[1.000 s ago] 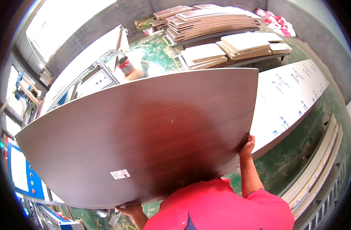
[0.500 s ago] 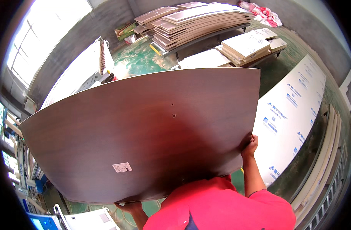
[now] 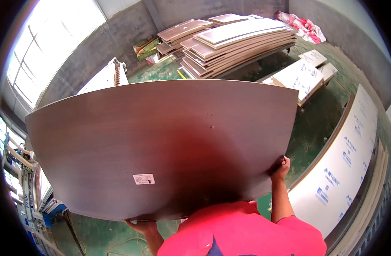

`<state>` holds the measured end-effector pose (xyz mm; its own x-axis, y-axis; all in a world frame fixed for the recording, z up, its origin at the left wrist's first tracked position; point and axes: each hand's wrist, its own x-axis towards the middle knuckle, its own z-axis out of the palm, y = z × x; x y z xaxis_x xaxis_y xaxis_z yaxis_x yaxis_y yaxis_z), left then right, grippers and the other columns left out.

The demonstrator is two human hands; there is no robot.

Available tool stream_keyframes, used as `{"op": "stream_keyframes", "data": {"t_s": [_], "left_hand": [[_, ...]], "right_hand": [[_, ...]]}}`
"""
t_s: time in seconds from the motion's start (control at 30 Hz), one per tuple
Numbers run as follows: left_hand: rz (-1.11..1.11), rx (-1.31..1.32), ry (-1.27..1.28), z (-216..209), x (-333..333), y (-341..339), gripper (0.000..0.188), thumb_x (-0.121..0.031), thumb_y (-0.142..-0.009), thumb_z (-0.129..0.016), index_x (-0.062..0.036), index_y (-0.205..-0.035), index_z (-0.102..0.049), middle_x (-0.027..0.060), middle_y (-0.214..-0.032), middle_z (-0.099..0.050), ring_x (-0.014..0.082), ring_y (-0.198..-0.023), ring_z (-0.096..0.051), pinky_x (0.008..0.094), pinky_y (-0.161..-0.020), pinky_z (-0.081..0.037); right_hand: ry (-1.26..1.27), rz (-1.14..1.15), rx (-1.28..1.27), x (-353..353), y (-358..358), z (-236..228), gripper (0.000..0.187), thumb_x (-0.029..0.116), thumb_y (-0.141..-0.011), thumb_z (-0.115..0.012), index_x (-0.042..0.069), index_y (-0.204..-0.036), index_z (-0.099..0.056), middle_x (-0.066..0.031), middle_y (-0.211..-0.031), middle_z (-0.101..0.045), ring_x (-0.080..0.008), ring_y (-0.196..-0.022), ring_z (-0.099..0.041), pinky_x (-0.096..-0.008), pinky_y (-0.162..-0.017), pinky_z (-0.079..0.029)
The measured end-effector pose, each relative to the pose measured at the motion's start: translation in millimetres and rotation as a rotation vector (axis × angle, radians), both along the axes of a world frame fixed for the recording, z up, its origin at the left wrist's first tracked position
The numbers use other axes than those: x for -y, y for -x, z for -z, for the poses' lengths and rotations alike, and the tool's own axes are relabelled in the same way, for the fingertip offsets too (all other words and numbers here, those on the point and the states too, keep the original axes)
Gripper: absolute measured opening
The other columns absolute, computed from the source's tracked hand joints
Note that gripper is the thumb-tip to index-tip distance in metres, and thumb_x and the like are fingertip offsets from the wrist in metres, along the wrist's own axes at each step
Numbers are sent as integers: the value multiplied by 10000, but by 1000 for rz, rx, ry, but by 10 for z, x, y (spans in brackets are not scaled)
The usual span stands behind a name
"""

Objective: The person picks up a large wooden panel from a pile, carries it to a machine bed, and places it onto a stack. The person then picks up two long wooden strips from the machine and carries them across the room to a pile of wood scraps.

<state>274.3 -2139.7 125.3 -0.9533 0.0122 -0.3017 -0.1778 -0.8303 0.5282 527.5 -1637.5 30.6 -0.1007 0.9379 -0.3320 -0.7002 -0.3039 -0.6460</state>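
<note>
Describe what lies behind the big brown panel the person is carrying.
Beyond the brown panel, held by the left hand and right hand, stacked boards and white sheets lie on the green floor. The floor directly behind it is hidden.

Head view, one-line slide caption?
Both hands, left hand and right hand, carry a large brown panel above a green floor.

Panel (image 3: 161, 141): dark brown woodgrain, small white sticker (image 3: 144, 178). Shirt (image 3: 242, 232): bright pink-red. Floor (image 3: 315, 123): mottled green. Stacked boards (image 3: 238, 42): tan and brown. Long sheet (image 3: 349, 162): white, blue print. Walls (image 3: 97, 59): grey.
</note>
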Motion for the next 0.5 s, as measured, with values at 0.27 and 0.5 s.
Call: {"op": "stream_keyframes", "data": {"t_s": [0.27,0.5], "left_hand": [[97,86,-11,-168,-1489,1954,837,-653,-793,-399,-118,-1421,-256,86,-1470,-238,305,-1319,-267,520,-1045,-237],[258,-13,-110,-165,-2444,3633,801,-623,-814,-403,-115,-1418,-261,80,-1466,-245,303,-1311,-279,489,-1049,-247]], "right_hand": [[-124,150,113,-773,1243,152,314,336,-849,-422,80,-947,-576,-38,-929,-578,-204,-888,-547,-342,-815,-425],[76,183,2,-1260,2300,-147,430,402,-819,-439,77,-1077,-551,-58,-1081,-567,-260,-1031,-526,-428,-890,-402]]}}
